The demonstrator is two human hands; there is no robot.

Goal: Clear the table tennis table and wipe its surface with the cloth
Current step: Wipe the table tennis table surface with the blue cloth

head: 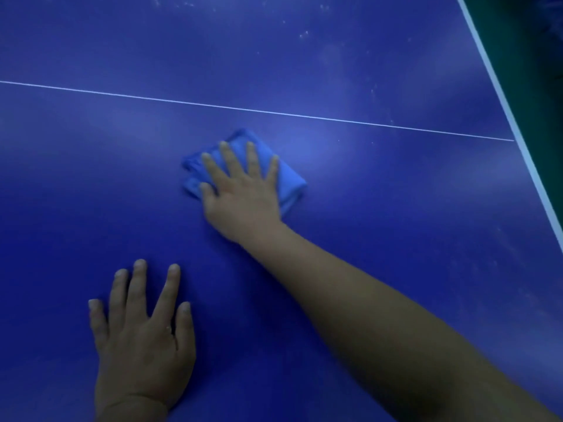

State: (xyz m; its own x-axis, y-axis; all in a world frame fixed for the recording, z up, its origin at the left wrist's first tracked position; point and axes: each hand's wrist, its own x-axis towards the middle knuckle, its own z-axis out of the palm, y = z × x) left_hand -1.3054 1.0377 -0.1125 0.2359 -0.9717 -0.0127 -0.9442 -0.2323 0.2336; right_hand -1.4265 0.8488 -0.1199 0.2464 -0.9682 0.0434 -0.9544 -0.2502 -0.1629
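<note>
The blue table tennis table (380,208) fills the head view. A folded light-blue cloth (289,182) lies on it near the middle, just below the thin white centre line (274,112). My right hand (240,193) presses flat on the cloth with fingers spread, covering most of it. My left hand (143,333) rests flat on the bare table nearer to me, fingers apart, holding nothing.
The table's white edge line (515,123) runs diagonally down the right side, with green floor (530,56) beyond it. Pale dusty specks (304,35) mark the far part of the surface.
</note>
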